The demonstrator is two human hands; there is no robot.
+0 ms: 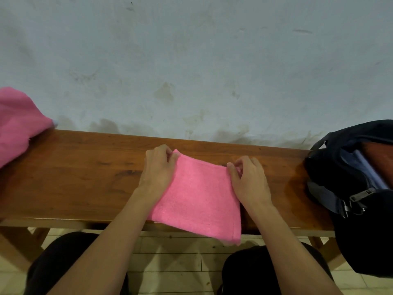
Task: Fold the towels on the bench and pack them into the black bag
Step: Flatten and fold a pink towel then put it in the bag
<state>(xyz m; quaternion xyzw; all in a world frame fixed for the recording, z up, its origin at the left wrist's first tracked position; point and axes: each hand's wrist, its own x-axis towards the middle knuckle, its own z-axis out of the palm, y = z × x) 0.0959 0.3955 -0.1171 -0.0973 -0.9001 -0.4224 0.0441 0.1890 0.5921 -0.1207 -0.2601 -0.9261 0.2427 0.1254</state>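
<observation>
Folded towel: pink terry-cloth towel (197,194), folded flat, mid-desk, its near edge hanging over the front rim.
Left hand: left hand (157,170) at the towel's far left corner, fingers (170,155) curled and pinching the cloth.
Right hand: right hand (249,179) at the far right corner, fingers pinching the edge.
Desk: long brown wooden desk (85,177) against a stained pale wall (191,60).
Second towel: loose pink towel (17,124), heaped at the desk's left end.
Bag: black fabric bag (340,177), unzipped, at the right end.
</observation>
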